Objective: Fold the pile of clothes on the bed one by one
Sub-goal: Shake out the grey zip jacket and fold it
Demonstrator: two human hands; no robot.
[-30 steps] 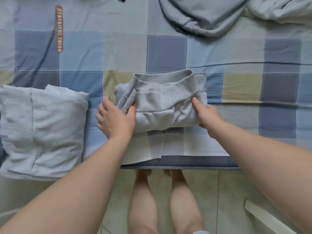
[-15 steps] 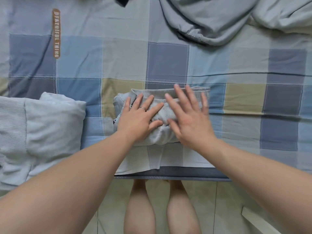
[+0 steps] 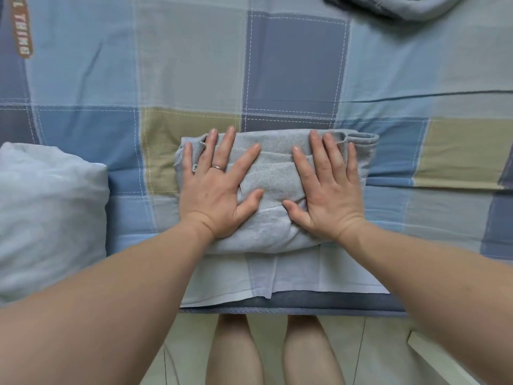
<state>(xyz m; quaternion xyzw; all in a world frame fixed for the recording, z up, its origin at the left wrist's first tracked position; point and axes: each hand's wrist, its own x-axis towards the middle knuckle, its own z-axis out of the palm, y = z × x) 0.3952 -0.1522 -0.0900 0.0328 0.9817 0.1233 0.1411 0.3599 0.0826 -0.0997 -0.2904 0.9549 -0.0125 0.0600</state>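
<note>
Head view: left hand [image 3: 213, 195] lies flat with fingers spread, palm pressing the left half of the folded grey garment [image 3: 274, 176]; a ring [image 3: 217, 168] is on one finger. Right hand [image 3: 327, 195] is likewise flat and spread on the right half. Half a second ago the hands sat closer together; now more cloth shows between them. The garment rests at the near edge of the checked bed cover [image 3: 294, 65]. Folded pale-blue stack [image 3: 47, 218] lies to its left, apart. Unfolded grey clothing [image 3: 402, 6] at the top edge is now mostly cut off.
</note>
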